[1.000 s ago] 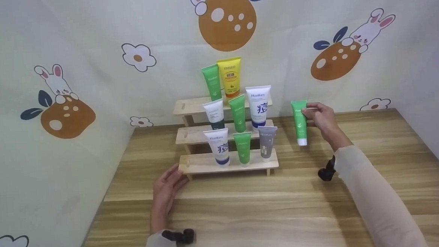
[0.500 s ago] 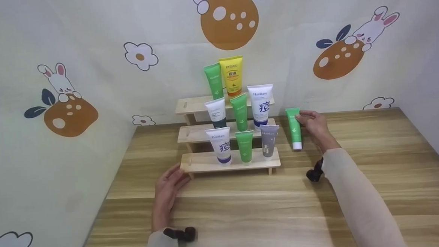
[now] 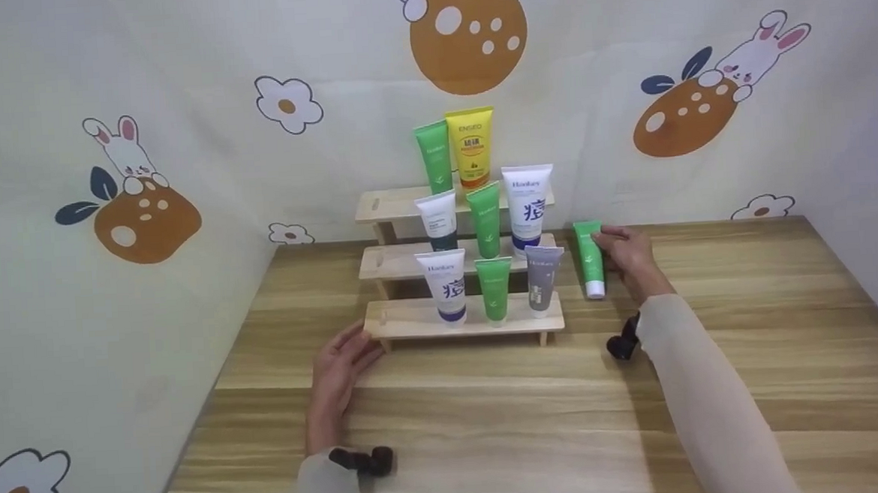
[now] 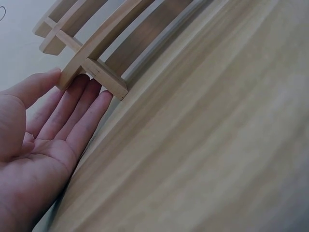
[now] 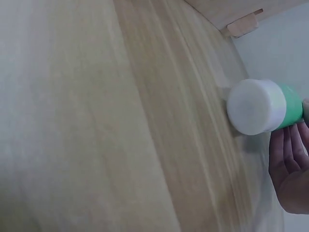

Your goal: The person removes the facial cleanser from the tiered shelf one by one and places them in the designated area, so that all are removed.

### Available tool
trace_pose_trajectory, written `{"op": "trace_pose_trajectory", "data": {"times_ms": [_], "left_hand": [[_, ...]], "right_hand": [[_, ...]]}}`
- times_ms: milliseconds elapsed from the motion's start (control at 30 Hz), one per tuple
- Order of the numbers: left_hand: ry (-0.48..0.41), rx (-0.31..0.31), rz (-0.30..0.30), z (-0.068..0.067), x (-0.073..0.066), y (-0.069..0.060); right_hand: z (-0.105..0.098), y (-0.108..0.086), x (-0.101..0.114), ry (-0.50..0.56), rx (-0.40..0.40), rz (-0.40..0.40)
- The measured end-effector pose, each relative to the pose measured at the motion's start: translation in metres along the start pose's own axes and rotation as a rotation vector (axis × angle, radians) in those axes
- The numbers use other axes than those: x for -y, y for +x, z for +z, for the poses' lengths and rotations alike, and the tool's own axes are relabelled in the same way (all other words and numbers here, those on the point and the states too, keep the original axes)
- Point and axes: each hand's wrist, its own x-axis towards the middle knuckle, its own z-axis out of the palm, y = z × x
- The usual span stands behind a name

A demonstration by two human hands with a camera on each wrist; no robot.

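My left hand (image 3: 334,372) holds the left end of the lowest tier of a wooden stand (image 3: 405,323). In the left wrist view the thumb of that hand (image 4: 43,130) touches the tier's edge (image 4: 72,72), with the fingers beneath it near a leg. To the right of the stand my right hand (image 3: 631,259) pinches a green tube (image 3: 590,261) near its top, white cap downward. The right wrist view shows the white cap (image 5: 248,107) close over the wood surface, and part of the right hand (image 5: 292,169); whether the cap touches is unclear.
Three tiers hold upright tubes: a green (image 3: 436,156) and a yellow one (image 3: 471,147) on top, three on the middle tier, three on the lowest. A patterned cloth (image 3: 358,130) hangs close behind and at the sides of the wooden table (image 3: 492,409).
My right hand has moved left and slightly down with the green tube, nearer the stand. The left hand keeps its place at the stand. The head view has shifted slightly.
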Motion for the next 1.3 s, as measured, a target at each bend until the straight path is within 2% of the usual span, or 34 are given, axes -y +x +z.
{"op": "trace_pose_trajectory", "data": {"times_ms": [167,367,600,800,967,1133,1300], "left_hand": [[0.001,0.004,0.005,-0.001,0.000,0.000],[0.000,0.001,-0.002,-0.001,-0.001,0.001],[0.022,0.013,-0.009,0.001,-0.002,0.001],[0.011,0.039,0.011,0.006,-0.001,0.004],[-0.015,0.016,0.005,0.005,-0.002,0.003],[-0.029,0.019,-0.004,0.002,-0.003,0.002],[-0.031,0.037,0.003,-0.002,-0.002,0.002]], "right_hand": [[0.000,0.004,-0.006,0.009,-0.018,0.011],[0.004,0.008,-0.008,-0.023,-0.068,0.042],[0.004,0.009,-0.010,-0.051,-0.092,0.076],[0.001,0.005,-0.014,-0.090,-0.140,0.006],[0.002,0.004,-0.012,-0.129,-0.150,-0.048],[0.002,0.004,-0.010,-0.156,-0.093,-0.047],[-0.003,0.004,-0.006,-0.198,0.048,0.006]]}}
